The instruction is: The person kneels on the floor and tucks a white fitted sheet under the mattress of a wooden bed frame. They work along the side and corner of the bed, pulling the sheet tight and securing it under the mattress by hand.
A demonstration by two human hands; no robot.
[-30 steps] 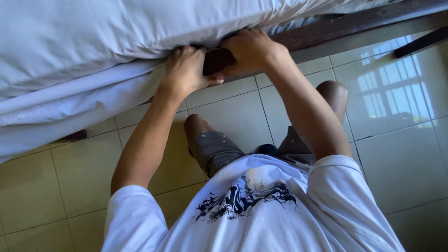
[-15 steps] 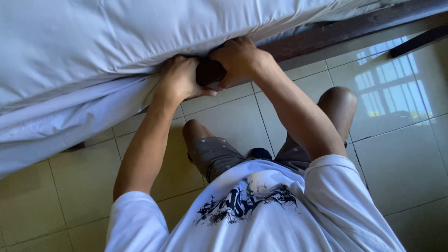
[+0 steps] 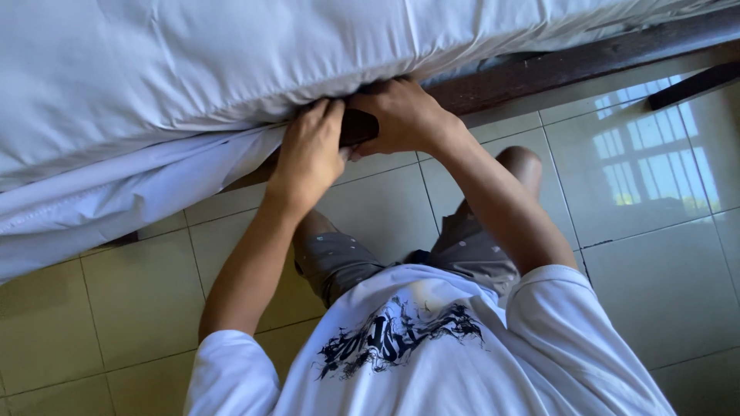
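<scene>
Here the white mattress (image 3: pixel 231 69) fills the upper part of the view, its loose white sheet (image 3: pixel 116 192) hanging down below the edge toward the tiled floor (image 3: pixel 655 254). Under it runs the dark wooden bed frame (image 3: pixel 586 62), bare to the right of the hands. The work in hand looks like tucking the sheet in between mattress and frame. The left hand (image 3: pixel 308 154) lies flat with fingers pushed up against the mattress edge, pressing on the sheet rather than gripping it. The right hand (image 3: pixel 401 115) is curled at the same seam, fingertips hidden under the mattress, so whether it grips cloth I cannot tell. A further push would likely need the mattress lifted, since its weight pins the gap; the hanging slack at the left remains untucked.
</scene>
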